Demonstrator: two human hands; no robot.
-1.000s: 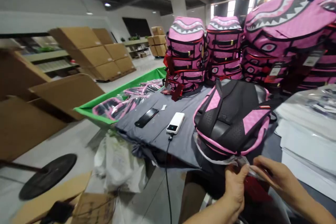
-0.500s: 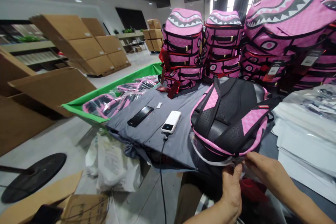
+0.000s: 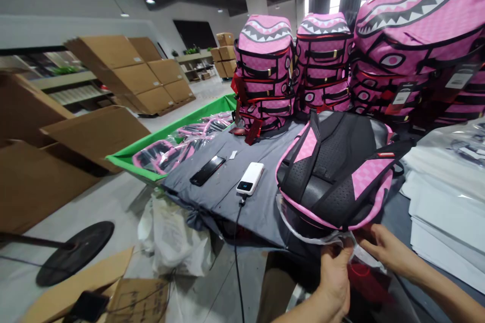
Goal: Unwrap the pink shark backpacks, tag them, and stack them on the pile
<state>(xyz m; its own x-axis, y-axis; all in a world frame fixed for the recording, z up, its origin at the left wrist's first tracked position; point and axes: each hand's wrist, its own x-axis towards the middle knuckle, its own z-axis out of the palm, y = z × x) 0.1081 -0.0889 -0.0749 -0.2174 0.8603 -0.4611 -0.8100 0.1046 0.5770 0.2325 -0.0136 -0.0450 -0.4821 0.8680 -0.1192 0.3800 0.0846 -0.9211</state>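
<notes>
A black backpack with pink trim point(image 3: 333, 171) lies on the table's near edge, its straps and padded back facing up. Clear plastic, apparently a bag point(image 3: 303, 234), wraps round its near end and hangs toward me. My left hand point(image 3: 335, 275) pinches the rim of this plastic between thumb and fingers, just below the backpack. To its right, my right hand point(image 3: 384, 247) has its fingers curled on the plastic close to the backpack's lower edge; its fingertips are partly hidden. Something red point(image 3: 364, 280) shows beneath the hands through the plastic.
Stacked pink backpacks point(image 3: 265, 70) stand along the back. White plastic sheets point(image 3: 447, 212) are piled at right. A power bank point(image 3: 250, 178) with a cable and a phone point(image 3: 207, 170) lie left. Beyond is a green-rimmed bin point(image 3: 132, 169) of wrapped bags.
My right hand has moved a little right and down, away from the left. More of the plastic and the red thing shows below the hands. The view has shifted slightly.
</notes>
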